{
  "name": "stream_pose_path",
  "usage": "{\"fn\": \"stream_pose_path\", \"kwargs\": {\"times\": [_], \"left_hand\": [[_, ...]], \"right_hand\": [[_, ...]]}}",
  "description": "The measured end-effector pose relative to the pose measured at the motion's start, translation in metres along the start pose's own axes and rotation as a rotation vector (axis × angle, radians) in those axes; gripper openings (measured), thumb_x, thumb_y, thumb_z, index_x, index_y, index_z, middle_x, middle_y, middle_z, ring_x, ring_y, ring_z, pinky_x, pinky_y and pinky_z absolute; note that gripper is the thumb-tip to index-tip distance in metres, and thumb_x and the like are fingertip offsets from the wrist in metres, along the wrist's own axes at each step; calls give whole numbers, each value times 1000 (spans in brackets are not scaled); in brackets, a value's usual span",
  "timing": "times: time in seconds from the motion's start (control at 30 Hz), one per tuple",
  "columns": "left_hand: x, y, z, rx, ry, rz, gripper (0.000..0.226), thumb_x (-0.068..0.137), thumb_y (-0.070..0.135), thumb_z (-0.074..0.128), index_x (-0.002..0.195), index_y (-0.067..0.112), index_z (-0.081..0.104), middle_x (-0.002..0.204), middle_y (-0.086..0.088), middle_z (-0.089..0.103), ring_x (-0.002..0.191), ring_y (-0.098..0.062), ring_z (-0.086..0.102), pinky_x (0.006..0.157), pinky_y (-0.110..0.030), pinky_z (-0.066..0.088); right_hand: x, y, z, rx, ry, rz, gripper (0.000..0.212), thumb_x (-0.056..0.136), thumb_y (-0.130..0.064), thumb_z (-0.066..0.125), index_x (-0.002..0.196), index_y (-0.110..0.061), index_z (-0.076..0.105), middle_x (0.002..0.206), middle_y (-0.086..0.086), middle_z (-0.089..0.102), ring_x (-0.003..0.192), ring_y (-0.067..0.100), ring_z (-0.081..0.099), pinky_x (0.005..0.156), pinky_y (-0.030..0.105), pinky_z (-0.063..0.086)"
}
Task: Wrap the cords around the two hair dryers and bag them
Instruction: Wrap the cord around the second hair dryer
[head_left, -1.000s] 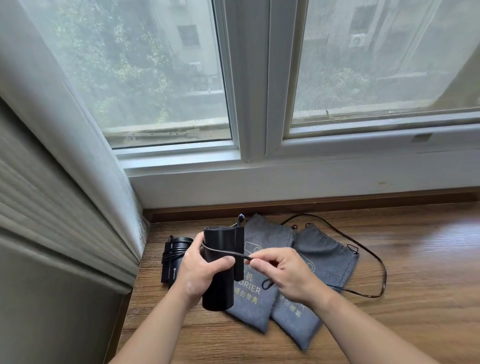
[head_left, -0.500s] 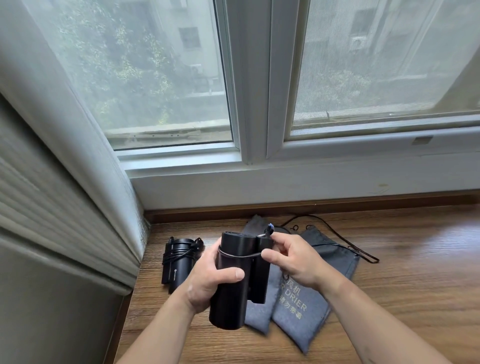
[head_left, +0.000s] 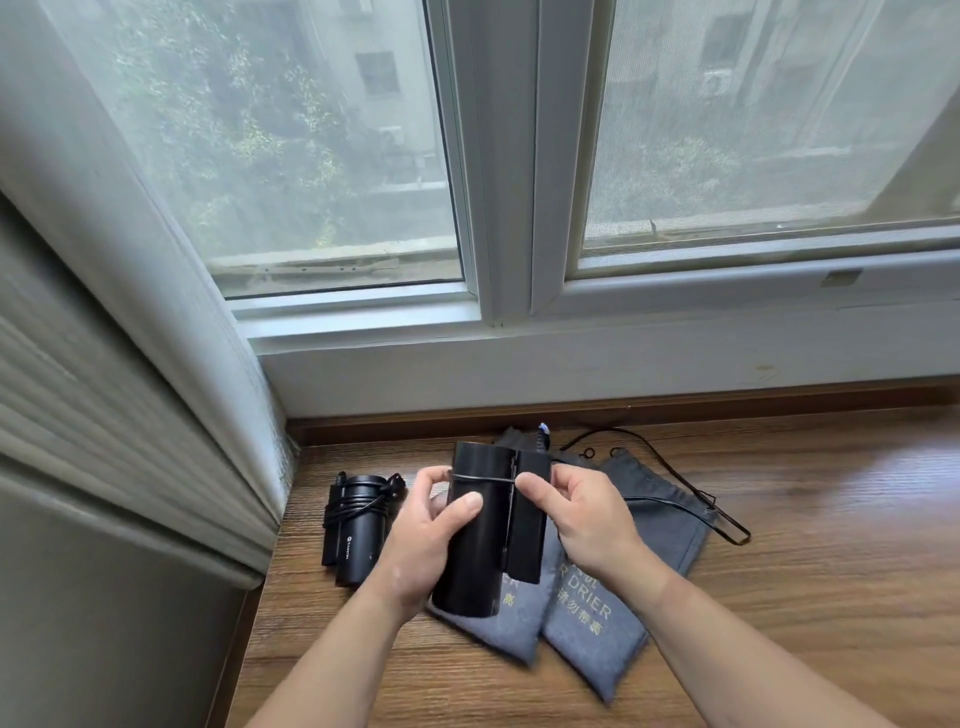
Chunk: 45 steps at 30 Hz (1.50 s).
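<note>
Blind (head_left: 104, 441) and wall at far left, of no use for the task. Next, on the wooden bench (head_left: 831, 545), first hair dryer (head_left: 358, 525), lying with its long axis toward the window, own cord wound around the body. Looks finished, only not bagged yet.

Then left hand (head_left: 415, 545), fingers curled around the second hair dryer (head_left: 475, 535), thumb across the front. Holds it over the bags, long axis running away from the person, folded handle on the right side. One turn of cord (head_left: 480, 479) across the upper part of the barrel, thin and tight.

Just right of it, right hand (head_left: 587, 519), thumb and forefinger closed in a pinch on this cord at the handle edge, other fingers loosely bent. Further right, rest of the cord trailing slack over the two grey bags (head_left: 597, 618) and looping on the bench.

Probably in the middle of winding. Loose length to the right and behind, so right hand nearer to it and best placed to carry the next turn around. Left hand only to steady or rotate the body. Bags flat under the hands, side by side and partly overlapping, not yet opened.
</note>
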<state>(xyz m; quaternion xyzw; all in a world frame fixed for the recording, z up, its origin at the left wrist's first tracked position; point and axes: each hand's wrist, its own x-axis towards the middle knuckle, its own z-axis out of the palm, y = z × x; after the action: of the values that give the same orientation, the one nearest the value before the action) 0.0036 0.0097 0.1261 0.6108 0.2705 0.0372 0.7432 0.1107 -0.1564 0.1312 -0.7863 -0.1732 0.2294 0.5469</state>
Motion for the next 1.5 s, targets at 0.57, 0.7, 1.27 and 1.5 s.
{"fn": "stream_pose_path", "kwargs": {"times": [0.57,0.7,1.27,1.5], "left_hand": [[-8,-16,25,587,144,104,123,57,57,79,161,39,16,140,6,57,128,-13,57,112,-41,48],[-9,-18,4,239,34,25,92,59,37,83,144,43,48,126,-6,70,119,-25,68,106,-54,52],[-24,-1,17,-292,-349,-116,76,71,23,64,139,-8,53,119,-25,70,100,-33,71,86,-44,60],[-25,1,19,-448,-447,-173,65,70,23,68,129,-5,67,117,-27,73,102,-35,74,85,-43,61]], "right_hand": [[-17,0,-20,-58,-187,-159,7,94,-29,70,96,-28,77,67,3,64,61,16,52,64,33,46],[-13,7,-43,-23,-149,-176,17,98,-22,67,85,-22,78,57,-13,57,55,3,46,57,24,37],[-2,1,-30,160,-254,-25,7,96,-31,69,100,-27,74,61,-16,53,56,3,43,59,19,37],[-9,-3,-23,259,-361,51,18,97,-46,62,86,-35,70,61,-9,48,57,12,40,57,30,33]]}}
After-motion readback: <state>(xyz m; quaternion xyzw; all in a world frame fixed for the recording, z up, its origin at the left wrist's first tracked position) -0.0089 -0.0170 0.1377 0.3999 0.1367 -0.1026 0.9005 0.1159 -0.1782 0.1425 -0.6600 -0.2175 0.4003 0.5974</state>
